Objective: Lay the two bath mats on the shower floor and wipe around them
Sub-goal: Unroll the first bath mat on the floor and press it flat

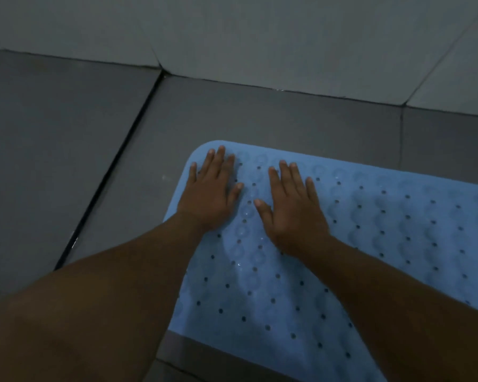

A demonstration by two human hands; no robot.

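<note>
A light blue bath mat [384,230] with small drain holes and round suction bumps lies flat on the dark grey tiled shower floor [66,150]. It runs from the centre of the view off to the right edge. My left hand [213,191] rests palm down on the mat's far left corner, fingers spread. My right hand [293,208] lies flat beside it on the mat, fingers also apart. Neither hand holds anything. Only one mat is in view.
A lighter grey tiled wall [260,37] meets the floor just beyond the mat. A dark grout line [116,166] runs diagonally across the floor left of the mat. My bare knee or leg [66,326] fills the lower left.
</note>
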